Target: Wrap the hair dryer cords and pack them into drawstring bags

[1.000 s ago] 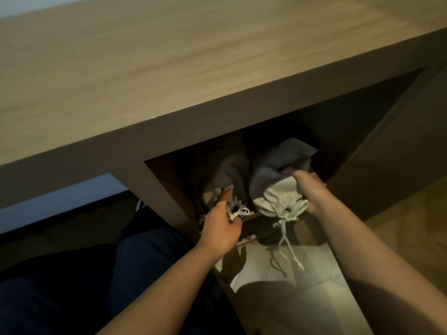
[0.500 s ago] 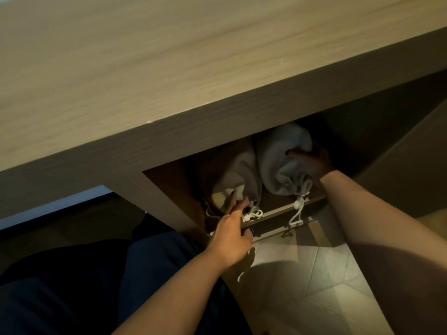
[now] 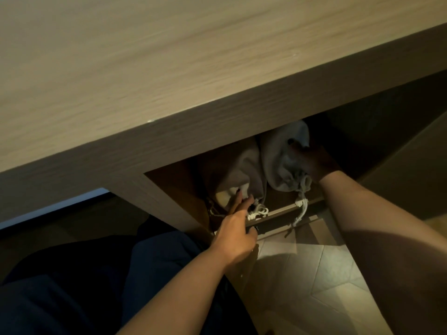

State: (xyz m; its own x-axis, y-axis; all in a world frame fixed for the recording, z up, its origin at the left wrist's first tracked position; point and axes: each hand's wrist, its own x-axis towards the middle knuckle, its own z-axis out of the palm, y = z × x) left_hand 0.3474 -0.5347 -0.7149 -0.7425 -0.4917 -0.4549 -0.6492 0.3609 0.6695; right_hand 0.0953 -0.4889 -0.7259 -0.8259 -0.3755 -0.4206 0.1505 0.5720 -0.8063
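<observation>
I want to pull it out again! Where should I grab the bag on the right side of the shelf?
Grab the right bag by its cinched neck, coming from the front of the shelf. The neck is bunched narrow, points outward toward you, and its cord hangs over the edge. The right hand rests on the fat body, probably harder to close fingers around.

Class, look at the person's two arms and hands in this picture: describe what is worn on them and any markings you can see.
Both forearms are bare, with no sleeves in view. The left hand has dark-painted nails, as does the right hand, seen on one fingertip in the shade. No watch, bracelet or ring shows, though the dim light could hide one. Dark clothing covers the lap.
</observation>
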